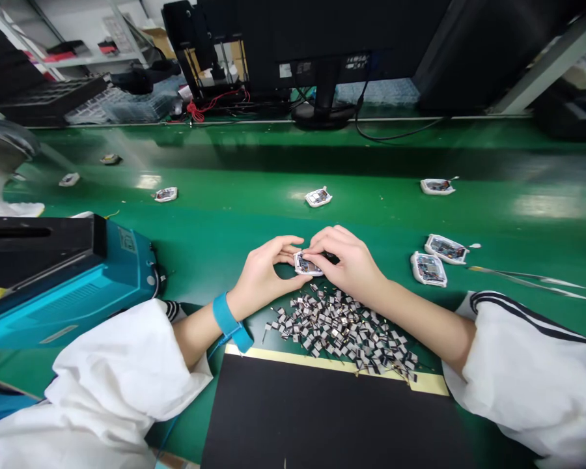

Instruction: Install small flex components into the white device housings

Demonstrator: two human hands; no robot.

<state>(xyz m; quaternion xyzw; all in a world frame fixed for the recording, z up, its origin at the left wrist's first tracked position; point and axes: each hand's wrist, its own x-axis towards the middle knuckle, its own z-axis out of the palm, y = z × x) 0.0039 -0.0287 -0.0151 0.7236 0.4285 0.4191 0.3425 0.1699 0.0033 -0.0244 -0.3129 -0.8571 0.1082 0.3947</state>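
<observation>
A small white plastic housing with an open circuit board inside (307, 264) sits between my hands, just above the green bench. My left hand (261, 270) holds its left side, thumb along the near edge and fingers at the far edge. The fingertips of my right hand (349, 260) are pinched together over the board's upper right; whatever is between them is hidden, though something dark shows under the fingers. Right below my hands lies a loose pile of small silvery metal parts with dark leads (342, 326). A blue wrist strap (227, 319) circles my left wrist.
More open housings (428, 269) lie to the right, beside metal tweezers (532, 279). Others are spread along the bench's far strip (318, 197). A blue-and-black machine (122, 273) stands left. A black mat (322, 417) lies in front; a monitor stand (325, 98) is behind.
</observation>
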